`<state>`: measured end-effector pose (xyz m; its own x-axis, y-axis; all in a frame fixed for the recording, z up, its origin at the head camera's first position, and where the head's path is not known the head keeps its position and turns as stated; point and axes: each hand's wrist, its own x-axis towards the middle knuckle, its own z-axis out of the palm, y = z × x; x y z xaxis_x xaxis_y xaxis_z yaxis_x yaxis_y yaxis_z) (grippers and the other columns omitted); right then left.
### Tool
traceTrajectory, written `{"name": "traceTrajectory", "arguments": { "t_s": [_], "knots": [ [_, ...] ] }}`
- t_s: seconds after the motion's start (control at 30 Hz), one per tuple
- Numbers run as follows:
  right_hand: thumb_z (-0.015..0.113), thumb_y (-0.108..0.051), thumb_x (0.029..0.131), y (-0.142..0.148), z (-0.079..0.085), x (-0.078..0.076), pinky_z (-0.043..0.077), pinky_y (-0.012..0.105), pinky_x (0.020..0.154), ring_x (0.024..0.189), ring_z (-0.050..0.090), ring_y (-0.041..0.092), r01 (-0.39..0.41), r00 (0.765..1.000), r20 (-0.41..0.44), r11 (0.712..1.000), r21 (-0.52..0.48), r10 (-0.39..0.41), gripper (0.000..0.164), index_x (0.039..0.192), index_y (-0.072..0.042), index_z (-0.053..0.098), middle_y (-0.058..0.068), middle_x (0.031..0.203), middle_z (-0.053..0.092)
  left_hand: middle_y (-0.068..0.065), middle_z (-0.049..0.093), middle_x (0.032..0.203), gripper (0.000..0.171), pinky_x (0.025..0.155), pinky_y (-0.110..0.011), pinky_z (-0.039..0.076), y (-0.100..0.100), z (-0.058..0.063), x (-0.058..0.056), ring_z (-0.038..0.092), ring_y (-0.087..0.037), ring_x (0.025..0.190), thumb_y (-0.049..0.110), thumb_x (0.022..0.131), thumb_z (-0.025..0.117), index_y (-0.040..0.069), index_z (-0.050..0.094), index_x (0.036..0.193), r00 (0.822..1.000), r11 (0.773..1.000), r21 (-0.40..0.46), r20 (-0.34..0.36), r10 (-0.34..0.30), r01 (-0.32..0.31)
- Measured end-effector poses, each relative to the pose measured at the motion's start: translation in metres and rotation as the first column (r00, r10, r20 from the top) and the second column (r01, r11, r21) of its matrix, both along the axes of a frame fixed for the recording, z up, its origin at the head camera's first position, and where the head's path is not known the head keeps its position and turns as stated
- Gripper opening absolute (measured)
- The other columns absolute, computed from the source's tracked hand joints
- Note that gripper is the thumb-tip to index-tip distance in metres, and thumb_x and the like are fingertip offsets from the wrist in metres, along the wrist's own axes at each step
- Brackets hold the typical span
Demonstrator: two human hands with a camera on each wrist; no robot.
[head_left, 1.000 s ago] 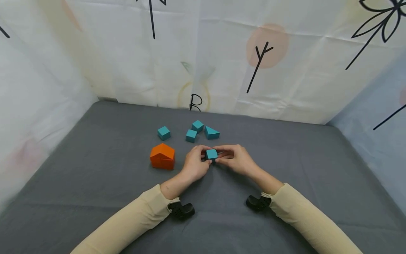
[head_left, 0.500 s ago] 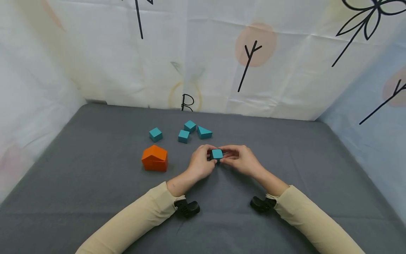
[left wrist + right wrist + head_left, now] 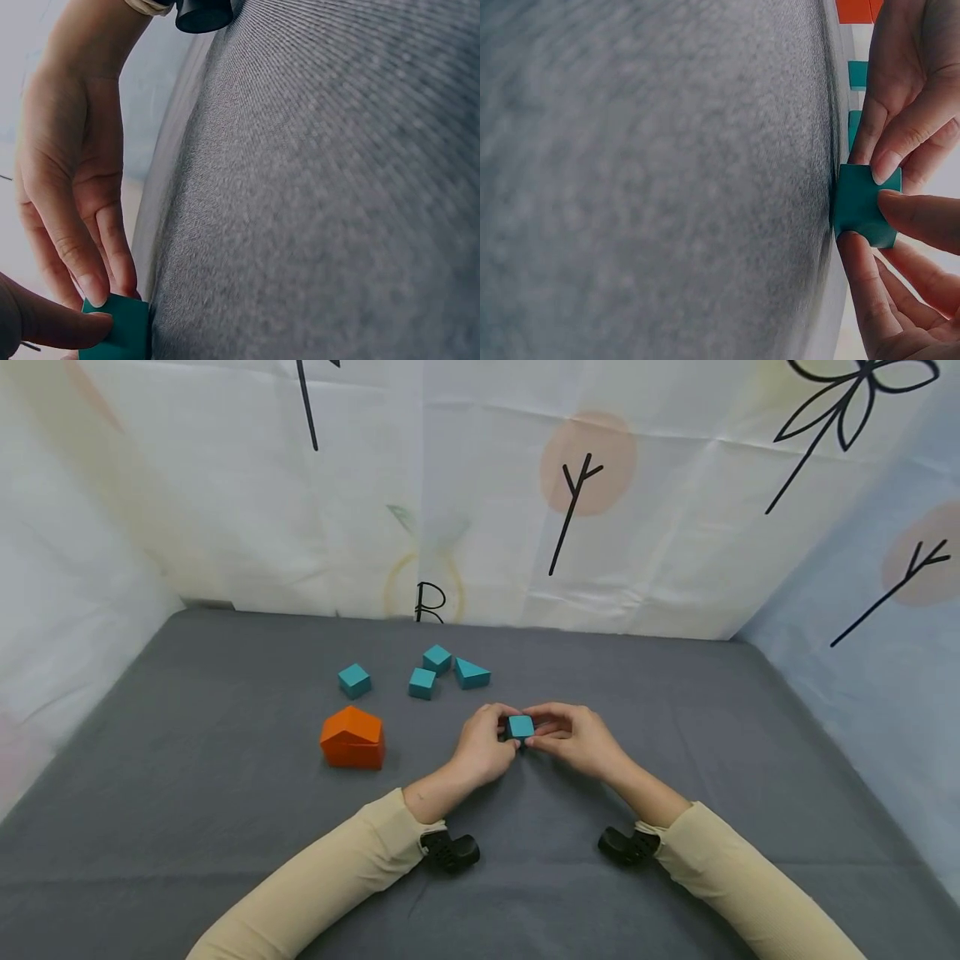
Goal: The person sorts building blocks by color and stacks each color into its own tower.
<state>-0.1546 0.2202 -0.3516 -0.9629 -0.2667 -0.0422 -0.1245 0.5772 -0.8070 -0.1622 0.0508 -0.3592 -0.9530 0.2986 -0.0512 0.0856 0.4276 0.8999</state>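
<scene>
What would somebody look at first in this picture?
Probably the two hands in the middle of the grey cloth: the left hand and right hand pinch one small teal block between them. Next, the bright orange house-shaped block to their left, with four loose teal blocks behind.

Legible markings appear on one surface only. The white backdrop cloth [image 3: 480, 527] carries a black letter "R" [image 3: 430, 602] at its lower edge, at twelve o'clock from the blocks, inside a faint yellow ring. A black "Y"-like twig mark [image 3: 573, 502] stands at one o'clock on a peach disc. No labels, brands or numbers can be read elsewhere.
</scene>
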Motion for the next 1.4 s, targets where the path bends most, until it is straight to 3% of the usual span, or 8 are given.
{"name": "traceTrajectory", "arguments": {
  "t_s": [0.33, 0.63, 0.97, 1.13, 1.4],
  "knots": [
    [0.067, -0.01, 0.09, 0.006, -0.001, 0.0, 0.058, 0.032, 0.077, 0.098, 0.067, 0.029, 0.002, 1.0, 0.006, 1.0, 0.004, -0.002, 0.038, 0.125, 0.0, 0.061, 0.02, 0.113, 0.066, -0.018, 0.055, 0.122, 0.031, 0.098, -0.042, 0.049, 0.005, -0.005, -0.003, 0.055, -0.035, 0.118, -0.004, 0.088, 0.063, -0.001, 0.061, 0.119, 1.0, 1.0, -0.002, -0.011, -0.005, 0.005],
    [0.069, -0.007, 0.088, 0.006, -0.002, -0.002, 0.058, 0.028, 0.075, 0.097, 0.068, 0.031, 0.014, 1.0, -0.021, 1.0, -0.017, -0.015, 0.035, 0.121, 0.003, 0.064, 0.022, 0.111, 0.067, -0.017, 0.055, 0.121, 0.031, 0.098, -0.04, 0.05, 0.006, -0.006, -0.002, 0.056, -0.033, 0.116, -0.002, 0.088, 0.065, -0.001, 0.061, 0.118, 0.999, 1.0, -0.001, -0.035, 0.008, -0.008],
    [0.07, -0.007, 0.086, 0.007, -0.003, -0.004, 0.059, 0.029, 0.075, 0.096, 0.069, 0.031, 0.031, 1.0, -0.007, 0.999, -0.027, -0.031, 0.036, 0.12, 0.003, 0.064, 0.022, 0.109, 0.068, -0.019, 0.053, 0.124, 0.04, 0.1, -0.043, 0.048, -0.004, -0.005, 0.0, 0.054, -0.036, 0.117, -0.002, 0.085, 0.066, 0.0, 0.059, 0.124, 0.999, 1.0, 0.022, -0.041, 0.007, -0.006],
    [0.071, -0.008, 0.086, 0.008, -0.003, -0.005, 0.059, 0.029, 0.076, 0.096, 0.068, 0.031, 0.035, 0.999, -0.001, 0.999, -0.027, -0.035, 0.036, 0.12, 0.003, 0.065, 0.022, 0.11, 0.068, -0.017, 0.053, 0.122, 0.037, 0.099, -0.043, 0.047, -0.013, -0.004, 0.0, 0.053, -0.033, 0.113, -0.006, 0.084, 0.057, 0.002, 0.062, 0.12, 0.989, 0.99, 0.097, -0.092, 0.114, -0.105],
    [0.071, -0.009, 0.086, 0.008, -0.005, -0.006, 0.058, 0.028, 0.076, 0.097, 0.068, 0.03, 0.03, 1.0, -0.001, 0.999, -0.034, -0.03, 0.036, 0.12, 0.003, 0.065, 0.022, 0.112, 0.068, -0.017, 0.049, 0.121, 0.03, 0.1, -0.046, 0.042, -0.021, -0.006, -0.005, 0.048, -0.034, 0.113, -0.006, 0.084, 0.054, 0.001, 0.065, 0.111, 0.928, 0.92, 0.256, -0.151, 0.34, -0.296]
  ]
}}
